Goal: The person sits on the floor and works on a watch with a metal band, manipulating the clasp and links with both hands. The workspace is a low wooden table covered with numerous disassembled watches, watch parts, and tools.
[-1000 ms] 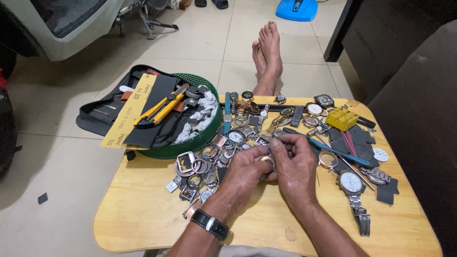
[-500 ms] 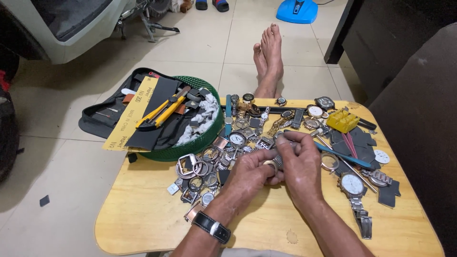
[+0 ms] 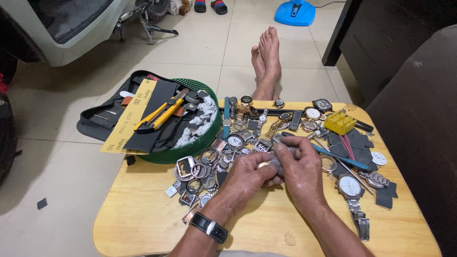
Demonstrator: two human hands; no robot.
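Observation:
Both hands meet over the middle of a low wooden table [image 3: 143, 223]. My left hand [image 3: 247, 178], with a black wristwatch on its wrist, pinches a small metal watch part [image 3: 272, 162] with a ribbed silver band. My right hand [image 3: 300, 166] grips the same piece from the right, fingers curled over it. Around the hands lies a spread of watches, cases and buckles [image 3: 200, 171]. A silver watch with a white dial [image 3: 351, 186] lies just right of my right hand.
A green basket [image 3: 202, 143] at the table's left edge holds a black tool pouch, yellow pliers [image 3: 159, 114] and white cloth. A yellow plastic block [image 3: 340, 123] and a blue-handled tool [image 3: 340, 157] lie at the right. My bare feet [image 3: 266, 57] stretch out beyond the table.
The hands have kept working the small piece in nearly the same spot, shifting slightly right and nearer. The view tilted a little; the table's contents stayed put.

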